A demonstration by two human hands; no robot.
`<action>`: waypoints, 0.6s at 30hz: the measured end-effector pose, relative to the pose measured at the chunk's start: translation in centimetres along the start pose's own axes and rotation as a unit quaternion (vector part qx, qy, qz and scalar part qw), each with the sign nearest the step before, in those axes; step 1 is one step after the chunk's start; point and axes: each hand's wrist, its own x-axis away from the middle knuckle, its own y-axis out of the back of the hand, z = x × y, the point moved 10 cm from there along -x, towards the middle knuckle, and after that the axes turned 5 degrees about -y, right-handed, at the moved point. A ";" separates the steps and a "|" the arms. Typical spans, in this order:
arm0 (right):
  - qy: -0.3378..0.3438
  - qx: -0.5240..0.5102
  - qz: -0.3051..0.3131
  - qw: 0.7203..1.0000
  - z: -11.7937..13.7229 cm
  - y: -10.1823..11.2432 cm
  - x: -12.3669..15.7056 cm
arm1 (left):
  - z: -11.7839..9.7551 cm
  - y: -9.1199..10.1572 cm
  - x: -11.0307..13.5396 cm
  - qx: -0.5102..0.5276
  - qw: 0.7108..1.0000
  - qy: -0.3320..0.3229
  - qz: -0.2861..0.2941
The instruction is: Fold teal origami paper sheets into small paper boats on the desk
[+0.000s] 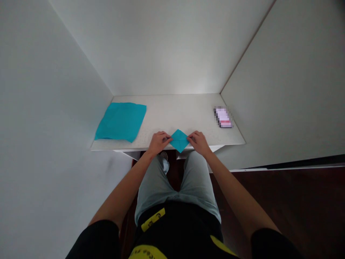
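A folded teal paper square (179, 140) lies as a diamond at the front edge of the white desk (179, 112). My left hand (159, 143) grips its left corner, and my right hand (198, 142) grips its right corner. The near tip of the paper points toward me, just past the desk edge. To the far left lies a flat sheet of the same teal paper (120, 121), out of reach of my fingers and slightly creased.
A small rectangular object (223, 117), pixelated and possibly a phone, lies at the desk's right end. White walls (161, 43) rise behind and beside the desk. My knees sit below its front edge, above a dark wooden floor (283, 205).
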 end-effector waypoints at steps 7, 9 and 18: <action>0.056 -0.031 0.038 0.997 0.9 0.7 0.2 | -0.3 0.1 0.7 -0.006 1.000 -0.008 0.009; 0.098 -0.044 0.046 0.993 1.8 1.1 0.9 | -0.6 0.2 1.4 -0.038 0.999 -0.018 -0.001; 0.109 -0.066 0.059 0.990 1.3 1.0 1.1 | -1.7 -0.2 2.1 -0.079 0.996 -0.042 0.024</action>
